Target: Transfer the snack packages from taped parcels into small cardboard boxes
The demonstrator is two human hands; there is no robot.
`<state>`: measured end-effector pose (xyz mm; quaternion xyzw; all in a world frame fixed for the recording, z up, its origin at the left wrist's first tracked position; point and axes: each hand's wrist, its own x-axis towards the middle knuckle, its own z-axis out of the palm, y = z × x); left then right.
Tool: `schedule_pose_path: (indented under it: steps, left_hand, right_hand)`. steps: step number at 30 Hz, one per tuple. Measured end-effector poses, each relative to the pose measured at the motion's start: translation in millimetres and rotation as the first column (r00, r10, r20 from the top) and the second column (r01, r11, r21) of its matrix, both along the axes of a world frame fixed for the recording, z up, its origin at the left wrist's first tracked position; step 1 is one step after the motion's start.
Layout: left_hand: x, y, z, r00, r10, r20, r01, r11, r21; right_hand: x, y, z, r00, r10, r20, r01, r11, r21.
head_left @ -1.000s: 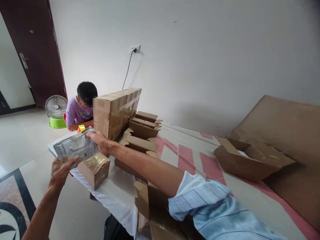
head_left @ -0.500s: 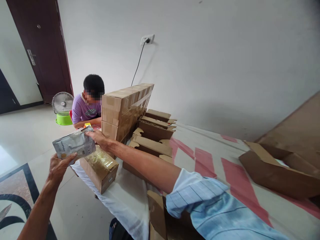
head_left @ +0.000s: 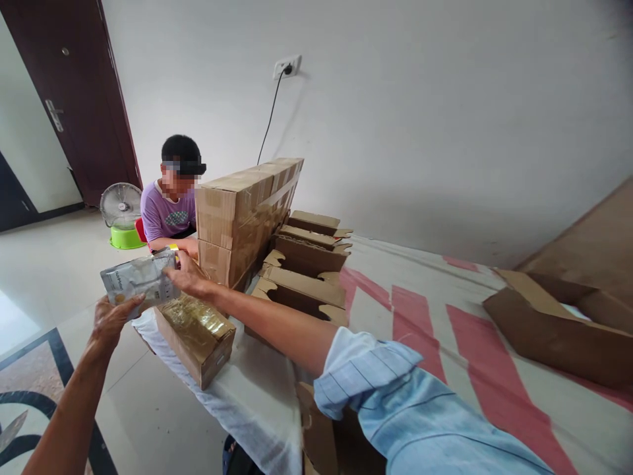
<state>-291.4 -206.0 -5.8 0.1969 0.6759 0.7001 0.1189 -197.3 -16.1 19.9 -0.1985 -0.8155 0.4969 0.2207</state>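
Note:
Both my hands hold a grey and white pouch in the air over the table's far left corner. My left hand grips its lower left edge from below, thumb on top. My right hand pinches its right edge, the arm in a pale blue sleeve stretched across the table. Just under the pouch sits a small taped cardboard box at the table's edge.
A tall stack of sealed cartons stands behind, with several open cartons beside it. A person in a purple shirt sits past the stack. An open box lies at right on the pink-striped cloth. A fan stands on the floor.
The pouch and both hands have risen slightly and shifted left. The camera has turned a little, and the seated person has lifted their head.

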Motion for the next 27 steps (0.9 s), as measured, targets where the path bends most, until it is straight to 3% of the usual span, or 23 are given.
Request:
schedule_pose_path:
  steps: [4,7,8,10,18,24,27]
  left_hand:
    - [-4,9,-0.9,0.997,0.058,0.056,-0.058,0.998,0.014]
    - [-5,14,-0.3,0.997,0.061,0.056,-0.061,0.998,-0.004]
    - [-5,16,0.0,0.997,0.058,0.052,-0.058,0.998,-0.005]
    - [-5,19,0.9,0.997,0.059,0.044,-0.059,0.998,-0.001]
    - [-7,34,2.9,0.998,0.063,0.027,-0.063,0.998,0.013]
    - [-15,41,-3.0,0.999,0.045,-0.030,-0.045,0.999,-0.021]
    - [-18,43,-3.2,0.998,0.044,-0.040,-0.046,0.998,-0.033]
  right_hand:
    - [14,-1,-4.6,1.000,-0.025,-0.019,0.030,0.959,0.281]
    - [18,-2,-7.8,0.997,-0.036,0.063,-0.009,0.801,0.599]
    - [17,-3,-8.1,0.994,-0.045,0.095,-0.030,0.745,0.666]
    - [16,-4,-7.1,0.989,-0.061,0.137,-0.056,0.697,0.715]
    - [16,4,3.4,0.976,-0.077,0.203,-0.083,0.733,0.675]
    - [13,11,3.4,0.961,-0.045,0.272,-0.117,0.827,0.549]
    - [8,14,2.0,0.959,-0.037,0.281,-0.120,0.845,0.521]
